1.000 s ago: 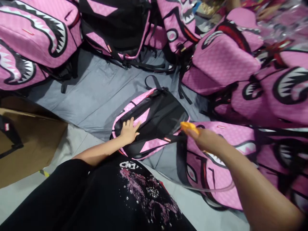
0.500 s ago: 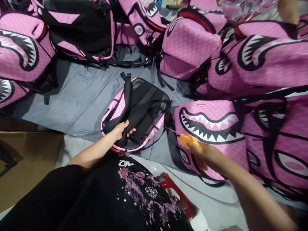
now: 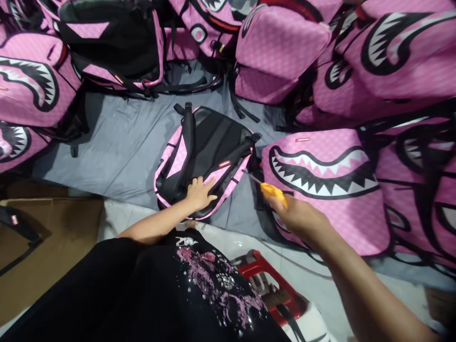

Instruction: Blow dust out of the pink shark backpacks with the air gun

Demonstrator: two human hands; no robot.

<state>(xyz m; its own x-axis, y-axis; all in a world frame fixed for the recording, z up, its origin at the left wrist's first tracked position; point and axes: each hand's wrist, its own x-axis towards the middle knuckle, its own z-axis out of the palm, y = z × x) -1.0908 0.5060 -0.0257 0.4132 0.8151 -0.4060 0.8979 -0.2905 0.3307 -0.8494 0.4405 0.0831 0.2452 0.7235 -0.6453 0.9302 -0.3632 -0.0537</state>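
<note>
A pink and black backpack (image 3: 208, 130) lies back panel up, its two padded shoulder straps on top. My left hand (image 3: 200, 195) rests on the lower end of its right strap (image 3: 225, 166), fingers spread and pressed flat. Around the yellow handle of a pair of scissors (image 3: 272, 191), my right hand (image 3: 297, 213) is closed. Their thin metal blade points left toward the backpack's right edge; whether it touches anything there I cannot tell.
Another pink backpack (image 3: 320, 166) with a shark-mouth print lies just right. More backpacks (image 3: 281, 57) are piled along the back and right on a grey cloth (image 3: 110, 137). A cardboard box (image 3: 64, 237) stands lower left; a red frame (image 3: 274, 280) is near my body.
The right shoulder strap now lies across the back panel with its red label showing. My left hand has moved right and spread onto it. The scissors remain in my right hand.
</note>
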